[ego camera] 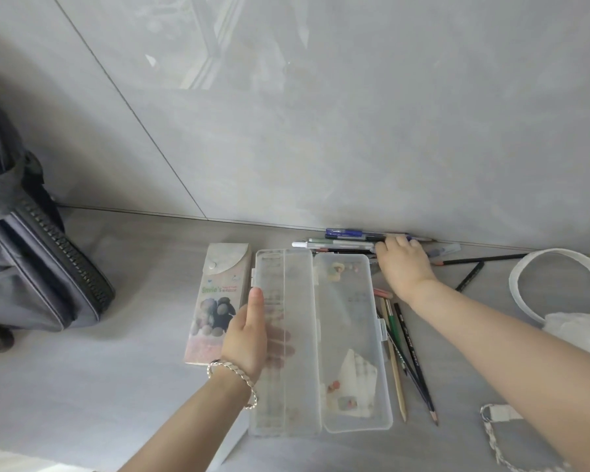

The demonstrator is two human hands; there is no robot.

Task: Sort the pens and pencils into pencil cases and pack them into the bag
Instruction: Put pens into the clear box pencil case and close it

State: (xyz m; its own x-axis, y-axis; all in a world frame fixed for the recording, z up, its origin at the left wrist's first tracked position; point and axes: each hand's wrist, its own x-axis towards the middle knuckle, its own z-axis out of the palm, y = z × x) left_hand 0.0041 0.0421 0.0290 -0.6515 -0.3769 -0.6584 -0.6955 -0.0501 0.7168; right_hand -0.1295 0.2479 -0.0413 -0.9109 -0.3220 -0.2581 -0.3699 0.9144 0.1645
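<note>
The pens (338,244) lie in a tight row against the foot of the wall (321,131), long axes running left to right, just beyond the far end of the open clear pencil case (351,321). The right hand (404,264) is the nearer one by far: it reaches over their right ends with its fingers bent down onto them, though whether it has actually closed round any pen I cannot tell. The left hand (247,338) pinches the case's left half, thumb on top and fingers showing through the plastic underneath, steadying it flat. The case's long axis runs away from the person, roughly square to the pens, so any pen brought back probably needs about a quarter turn to lie along the right half. A 2nd loose group, the pencils (411,359), lies just beside the case's right edge, already nearly parallel to it. The printed pencil case (215,301) sits touching the left side, and the bag (38,260) stands well apart at far left
</note>
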